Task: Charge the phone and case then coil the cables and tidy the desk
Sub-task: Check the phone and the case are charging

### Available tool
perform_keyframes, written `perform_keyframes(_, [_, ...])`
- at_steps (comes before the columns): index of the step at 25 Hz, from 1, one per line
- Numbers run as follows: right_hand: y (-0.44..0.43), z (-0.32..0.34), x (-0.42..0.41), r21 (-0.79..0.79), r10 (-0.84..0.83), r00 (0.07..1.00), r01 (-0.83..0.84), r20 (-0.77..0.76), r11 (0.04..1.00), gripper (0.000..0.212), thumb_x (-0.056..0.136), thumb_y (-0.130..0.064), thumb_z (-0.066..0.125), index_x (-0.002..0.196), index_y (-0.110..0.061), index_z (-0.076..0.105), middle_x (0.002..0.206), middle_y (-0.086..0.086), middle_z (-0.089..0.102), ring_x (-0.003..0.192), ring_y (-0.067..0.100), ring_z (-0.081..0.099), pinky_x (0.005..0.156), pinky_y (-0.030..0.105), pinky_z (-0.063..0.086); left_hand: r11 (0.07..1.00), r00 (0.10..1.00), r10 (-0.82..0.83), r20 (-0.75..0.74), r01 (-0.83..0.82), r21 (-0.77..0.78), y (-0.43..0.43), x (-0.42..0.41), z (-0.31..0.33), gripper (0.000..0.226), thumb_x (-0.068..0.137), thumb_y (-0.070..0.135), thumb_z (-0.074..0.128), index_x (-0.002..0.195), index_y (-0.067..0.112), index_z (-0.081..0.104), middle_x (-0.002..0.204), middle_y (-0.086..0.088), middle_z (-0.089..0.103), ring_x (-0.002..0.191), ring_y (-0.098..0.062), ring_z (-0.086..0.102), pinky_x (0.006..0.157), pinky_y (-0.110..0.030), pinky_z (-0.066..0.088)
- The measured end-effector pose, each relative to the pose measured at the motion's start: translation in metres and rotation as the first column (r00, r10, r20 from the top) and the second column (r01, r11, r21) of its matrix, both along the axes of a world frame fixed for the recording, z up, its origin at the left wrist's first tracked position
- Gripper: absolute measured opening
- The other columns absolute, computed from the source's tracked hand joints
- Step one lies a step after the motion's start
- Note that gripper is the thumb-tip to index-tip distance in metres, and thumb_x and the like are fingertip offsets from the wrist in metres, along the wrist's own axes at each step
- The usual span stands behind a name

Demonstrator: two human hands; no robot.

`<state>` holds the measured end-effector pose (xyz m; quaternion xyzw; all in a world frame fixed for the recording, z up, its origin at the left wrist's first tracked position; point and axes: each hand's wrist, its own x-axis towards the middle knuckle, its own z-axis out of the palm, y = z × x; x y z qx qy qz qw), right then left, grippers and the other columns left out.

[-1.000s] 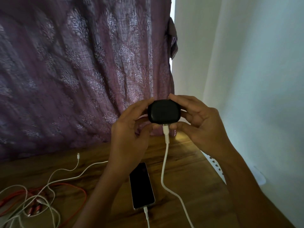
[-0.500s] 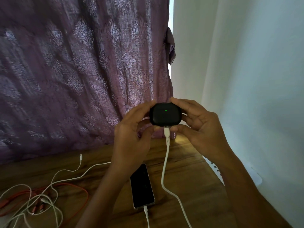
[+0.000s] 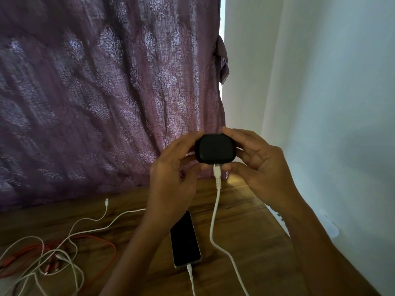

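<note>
**Case plugged in, held up between both hands**

Head view. The case point(image 3: 215, 148) is in the air above the far part of the desk point(image 3: 245, 221), in front of the curtain point(image 3: 106, 92). A white case cable point(image 3: 214, 210) is plugged into its underside, drops to the wood and runs off toward the near edge.

The case looks like a small, hard, smooth shell. I judge it light and probably a little slippery, with a lid that might spring open if squeezed across the seam. The short ends, where it is held now, seem the best place to grip it. It should go down gently so the plug is not levered sideways. The cable looks stiff by the plug and limp further down, so it could drag so light a thing about.

The left hand point(image 3: 171, 167) pinches the case's left end, with the forefinger curled over the top and the thumb beneath, close to the plug. The right hand point(image 3: 260, 165) pinches the right end in the same way, its other fingers loosely bent behind. Neither hand holds anything else.

The phone point(image 3: 185, 240) lies flat below the hands with a dark screen and a phone cable point(image 3: 190, 276) in its near end. At the left, white loose cables point(image 3: 64, 253) lie tangled with a red cable point(image 3: 102, 242). Charging looks set up, and the coiling is not yet done.
</note>
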<state>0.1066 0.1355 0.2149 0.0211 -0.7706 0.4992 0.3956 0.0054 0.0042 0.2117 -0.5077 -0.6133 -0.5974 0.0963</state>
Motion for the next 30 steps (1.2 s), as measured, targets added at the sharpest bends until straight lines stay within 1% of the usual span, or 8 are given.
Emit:
perform_keyframes(3, [-0.0008, 0.0001, 0.0004, -0.003, -0.005, 1.000, 0.005, 0.002, 1.000, 0.064, 0.074, 0.010, 0.067, 0.118, -0.032, 0.047, 0.118, -0.007, 0.056, 0.117, 0.009, 0.053, 0.089, 0.012, 0.045, 1.000, 1.000, -0.007, 0.008, 0.007, 0.005, 0.0004, 0.0008, -0.0001, 0.069, 0.076, -0.017, 0.060, 0.116, 0.038, 0.045, 0.115, 0.020, 0.053, 0.110, 0.006, 0.055, 0.088, -0.012, 0.048])
perform_keyframes(8, [-0.0011, -0.0013, -0.0001, 0.003, -0.010, 1.000, 0.010, 0.004, 1.000, 0.062, 0.075, 0.008, 0.066, 0.119, -0.031, 0.047, 0.118, -0.006, 0.056, 0.118, 0.009, 0.053, 0.089, 0.012, 0.045, 1.000, 1.000, 0.008, 0.009, -0.008, -0.002, -0.0002, 0.0001, -0.0021, 0.064, 0.076, -0.017, 0.060, 0.120, 0.028, 0.048, 0.117, 0.017, 0.054, 0.111, 0.004, 0.055, 0.087, -0.010, 0.047])
perform_keyframes(14, [-0.0036, -0.0008, -0.0015, -0.005, 0.004, 1.000, -0.004, -0.001, 1.000, 0.063, 0.074, 0.008, 0.066, 0.119, -0.032, 0.046, 0.116, -0.009, 0.056, 0.115, 0.002, 0.053, 0.087, 0.010, 0.045, 0.999, 0.999, 0.032, -0.009, -0.032, -0.007, -0.0017, -0.0017, -0.0032, 0.063, 0.077, -0.016, 0.060, 0.120, 0.028, 0.047, 0.116, 0.021, 0.052, 0.109, 0.005, 0.056, 0.086, -0.011, 0.048])
perform_keyframes(17, [-0.0032, -0.0013, -0.0026, 0.003, -0.002, 1.000, 0.002, 0.002, 1.000, 0.064, 0.074, 0.008, 0.066, 0.120, -0.031, 0.046, 0.117, -0.009, 0.056, 0.116, 0.006, 0.053, 0.090, 0.011, 0.045, 0.999, 0.999, 0.037, -0.023, -0.037, 0.003, -0.0015, -0.0022, -0.0034, 0.062, 0.077, -0.016, 0.060, 0.121, 0.026, 0.047, 0.115, 0.021, 0.052, 0.107, 0.009, 0.055, 0.086, -0.009, 0.047])
perform_keyframes(20, [-0.0023, -0.0029, -0.0035, 0.017, -0.011, 1.000, 0.011, 0.005, 1.000, 0.062, 0.075, 0.004, 0.068, 0.120, -0.031, 0.046, 0.117, -0.010, 0.055, 0.117, 0.005, 0.052, 0.091, 0.011, 0.044, 0.999, 0.999, 0.043, -0.021, -0.043, 0.002, -0.0012, -0.0026, -0.0034, 0.062, 0.077, -0.016, 0.060, 0.121, 0.026, 0.047, 0.115, 0.021, 0.052, 0.107, 0.009, 0.055, 0.085, -0.009, 0.047])
perform_keyframes(23, [-0.0021, -0.0033, -0.0036, 0.026, -0.018, 1.000, 0.018, 0.002, 1.000, 0.057, 0.073, -0.006, 0.068, 0.119, -0.033, 0.047, 0.116, -0.013, 0.055, 0.115, -0.003, 0.052, 0.090, 0.009, 0.043, 0.999, 0.999, 0.033, -0.020, -0.033, 0.007, -0.0013, -0.0026, -0.0042, 0.061, 0.077, -0.014, 0.061, 0.119, 0.028, 0.047, 0.114, 0.022, 0.052, 0.107, 0.008, 0.056, 0.084, -0.009, 0.048])
perform_keyframes(27, [-0.0016, -0.0031, -0.0043, 0.016, -0.018, 1.000, 0.017, 0.011, 1.000, 0.058, 0.074, 0.000, 0.067, 0.116, -0.035, 0.047, 0.116, -0.014, 0.055, 0.113, -0.008, 0.052, 0.088, 0.007, 0.043, 1.000, 0.999, 0.030, -0.031, -0.029, 0.010, -0.0014, -0.0032, -0.0038, 0.058, 0.077, -0.007, 0.059, 0.119, 0.031, 0.047, 0.114, 0.024, 0.052, 0.107, 0.008, 0.055, 0.083, -0.008, 0.047])
perform_keyframes(30, [-0.0009, -0.0048, -0.0055, 0.012, -0.019, 1.000, 0.019, 0.017, 1.000, 0.060, 0.075, 0.003, 0.066, 0.117, -0.035, 0.047, 0.117, -0.012, 0.055, 0.115, -0.002, 0.052, 0.088, 0.007, 0.043, 1.000, 1.000, 0.027, -0.006, -0.027, -0.001, -0.0015, -0.0043, -0.0047, 0.062, 0.077, -0.013, 0.061, 0.119, 0.030, 0.047, 0.114, 0.024, 0.052, 0.107, 0.006, 0.056, 0.084, -0.010, 0.048])
